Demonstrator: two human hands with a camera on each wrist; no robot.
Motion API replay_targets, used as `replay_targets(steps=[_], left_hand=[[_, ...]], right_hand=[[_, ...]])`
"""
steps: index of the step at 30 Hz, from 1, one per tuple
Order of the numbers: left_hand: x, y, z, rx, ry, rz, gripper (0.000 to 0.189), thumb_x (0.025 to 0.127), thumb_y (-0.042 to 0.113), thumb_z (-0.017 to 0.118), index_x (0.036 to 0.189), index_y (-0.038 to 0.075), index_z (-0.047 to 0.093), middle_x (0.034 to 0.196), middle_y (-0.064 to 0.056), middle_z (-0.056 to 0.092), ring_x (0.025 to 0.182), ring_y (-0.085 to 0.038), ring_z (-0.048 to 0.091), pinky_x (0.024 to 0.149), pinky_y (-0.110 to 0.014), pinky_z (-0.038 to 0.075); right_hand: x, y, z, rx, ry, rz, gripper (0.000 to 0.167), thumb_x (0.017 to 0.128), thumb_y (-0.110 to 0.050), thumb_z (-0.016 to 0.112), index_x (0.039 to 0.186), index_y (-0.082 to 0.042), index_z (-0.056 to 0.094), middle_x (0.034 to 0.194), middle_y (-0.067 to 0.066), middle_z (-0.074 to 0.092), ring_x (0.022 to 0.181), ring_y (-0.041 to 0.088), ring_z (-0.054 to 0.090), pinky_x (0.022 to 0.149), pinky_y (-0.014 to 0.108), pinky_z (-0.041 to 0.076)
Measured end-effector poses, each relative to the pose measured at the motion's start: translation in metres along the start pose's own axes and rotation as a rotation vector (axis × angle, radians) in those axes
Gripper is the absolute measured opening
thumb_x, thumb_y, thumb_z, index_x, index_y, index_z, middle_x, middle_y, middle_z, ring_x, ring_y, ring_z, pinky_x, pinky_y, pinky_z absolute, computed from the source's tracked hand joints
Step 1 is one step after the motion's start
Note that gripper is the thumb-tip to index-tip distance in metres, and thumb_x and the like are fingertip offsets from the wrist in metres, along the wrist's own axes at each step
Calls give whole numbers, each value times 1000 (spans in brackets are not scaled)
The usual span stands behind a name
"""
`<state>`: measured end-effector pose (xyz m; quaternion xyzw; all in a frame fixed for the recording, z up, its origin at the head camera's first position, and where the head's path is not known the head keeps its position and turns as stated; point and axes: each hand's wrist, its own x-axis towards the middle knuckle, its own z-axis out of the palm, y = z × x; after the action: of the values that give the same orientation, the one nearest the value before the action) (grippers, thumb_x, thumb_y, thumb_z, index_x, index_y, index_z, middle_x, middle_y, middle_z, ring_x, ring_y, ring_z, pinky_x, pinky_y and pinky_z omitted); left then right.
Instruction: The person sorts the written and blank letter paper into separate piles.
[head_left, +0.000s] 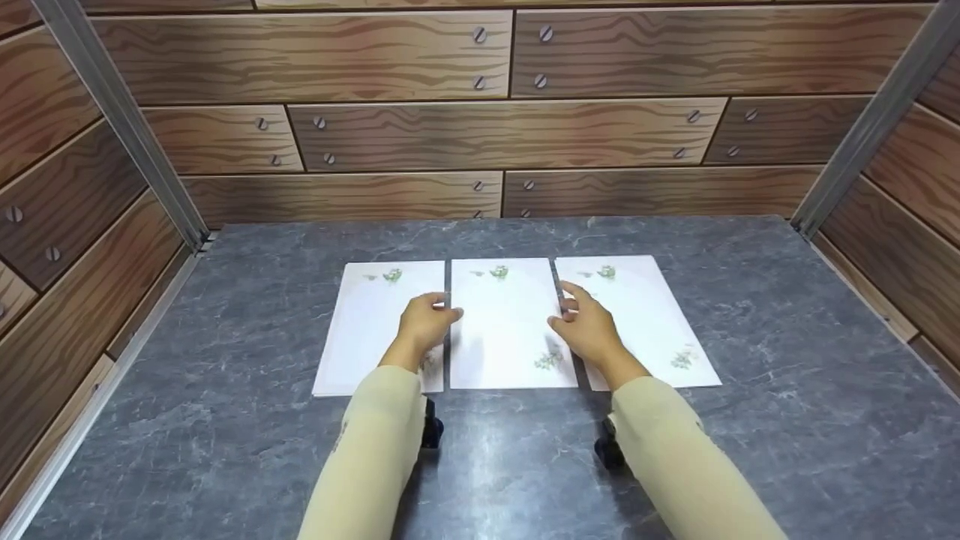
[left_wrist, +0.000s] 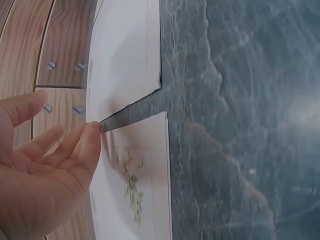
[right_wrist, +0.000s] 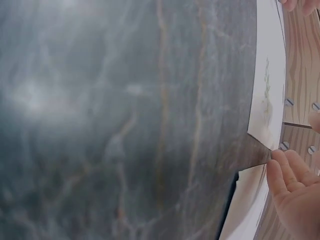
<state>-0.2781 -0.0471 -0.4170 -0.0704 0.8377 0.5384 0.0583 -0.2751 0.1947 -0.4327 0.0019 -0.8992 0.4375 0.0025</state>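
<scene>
Three white sheets of paper with green plant prints lie side by side, narrow gaps between them: a left sheet (head_left: 367, 330), a middle sheet (head_left: 502, 322) and a right sheet (head_left: 645, 322). My left hand (head_left: 426, 324) is at the gap between the left and middle sheets, its thumb over the middle sheet's left edge. At the other gap, my right hand (head_left: 589, 328) has its fingertips by the middle sheet's right edge. Both hands have loosely bent fingers. In the left wrist view, the left fingertips (left_wrist: 94, 128) meet the paper edge; no sheet is visibly lifted.
The sheets lie on a dark grey marbled tabletop (head_left: 225, 420). Wood-patterned panels (head_left: 397, 135) stand behind and on both sides, with metal corner posts (head_left: 124, 112) at the back. A black wrist device (head_left: 432, 426) shows under the left sleeve.
</scene>
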Motion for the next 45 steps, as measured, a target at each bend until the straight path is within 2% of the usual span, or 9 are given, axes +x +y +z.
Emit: replay_targets(steps=[8, 14, 18, 21, 25, 34, 38, 45], left_hand=[[1, 1, 5, 4, 4, -39, 51, 92, 20, 63, 136, 0, 49, 127, -19, 56, 111, -31, 58, 90, -40, 50], [0, 2, 7, -14, 30, -52, 48, 91, 17, 63, 134, -1, 52, 124, -19, 58, 106, -30, 61, 83, -38, 53], [-1, 3, 8, 32, 53, -60, 45, 89, 15, 64, 129, -3, 55, 121, -19, 60, 99, -29, 63, 78, -37, 55], [-2, 6, 9, 67, 56, -67, 46, 89, 15, 65, 128, -5, 55, 123, -20, 59, 98, -29, 63, 78, -37, 55], [-2, 7, 10, 60, 57, -84, 45, 89, 14, 65, 129, -5, 54, 125, -21, 57, 101, -30, 62, 81, -36, 54], [1, 1, 10, -38, 66, -159, 44, 88, 11, 64, 130, -2, 54, 113, -17, 63, 94, -26, 64, 81, -39, 54], [1, 0, 11, -40, 67, -155, 44, 88, 9, 64, 130, -2, 54, 118, -18, 61, 100, -29, 63, 85, -42, 52], [1, -2, 13, 16, 72, -117, 39, 89, 4, 62, 127, -3, 58, 123, -19, 59, 108, -30, 59, 89, -41, 51]], right_hand=[[0, 2, 0, 6, 8, 4, 65, 90, -11, 61, 147, -5, 32, 134, 25, 49, 118, 35, 52, 96, 42, 46], [0, 0, -1, 29, -5, 37, 63, 90, -12, 61, 146, -5, 34, 135, 24, 48, 120, 36, 51, 96, 42, 46], [-1, -2, -1, -21, 3, 37, 59, 89, -10, 60, 143, 0, 38, 133, 24, 50, 119, 35, 52, 97, 40, 45], [0, -3, -2, -66, -2, 35, 56, 89, -10, 60, 140, 3, 41, 132, 25, 52, 118, 35, 52, 98, 41, 45], [0, -6, -2, -81, -24, 56, 55, 89, -11, 61, 139, 3, 42, 132, 25, 51, 122, 36, 49, 99, 43, 43], [3, -7, -4, -9, -21, 105, 56, 88, -11, 63, 139, 1, 43, 130, 25, 52, 123, 37, 47, 98, 44, 44], [2, -6, -4, 18, -32, 114, 57, 88, -10, 63, 140, 0, 42, 132, 25, 50, 122, 37, 47, 93, 43, 47], [1, -6, -4, 106, -58, 145, 58, 89, -7, 62, 142, -1, 39, 135, 25, 45, 121, 38, 48, 84, 39, 53]])
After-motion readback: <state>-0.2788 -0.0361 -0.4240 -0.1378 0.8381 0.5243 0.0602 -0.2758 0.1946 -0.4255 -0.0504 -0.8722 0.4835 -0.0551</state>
